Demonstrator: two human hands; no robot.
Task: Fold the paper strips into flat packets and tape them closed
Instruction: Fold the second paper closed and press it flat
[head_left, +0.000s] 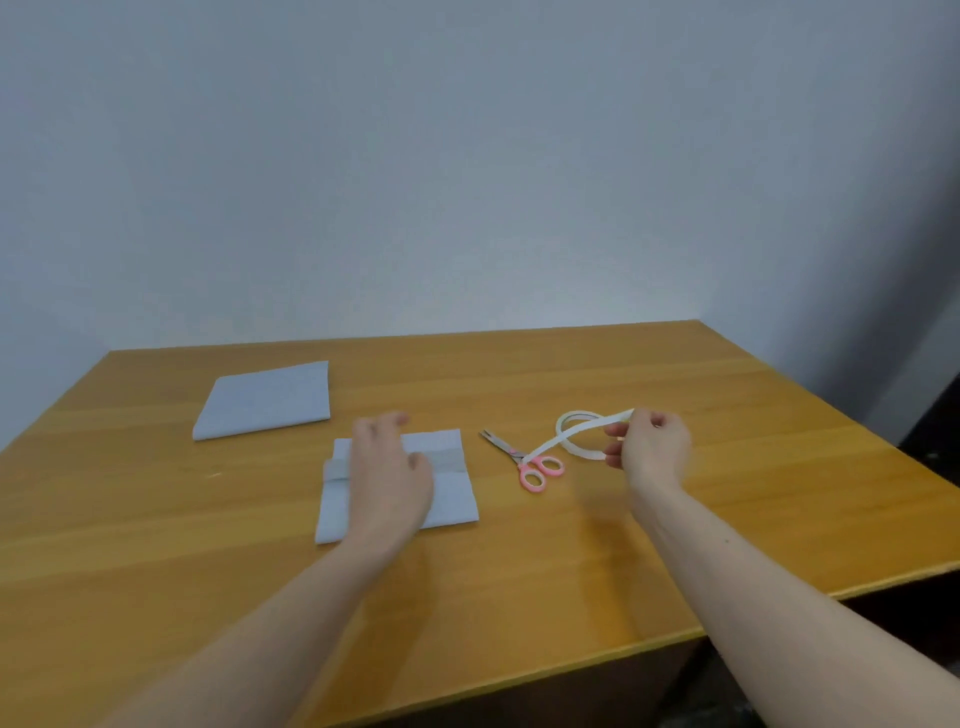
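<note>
My left hand (388, 464) lies flat, fingers loosely spread, on the packet (447, 499), a pale folded paper rectangle lying near the middle of the tabletop (727, 493). My right hand (649, 447) pinches the white tape roll (574, 431), lifted just off the wood, a loose strip curling down onto the scissors (527, 462). These lie shut between my hands, steel blades, pink loops. A second packet (265, 400) sits flat toward the far left edge. Smooth orange wood stays bare along the near edge and far right corner.
</note>
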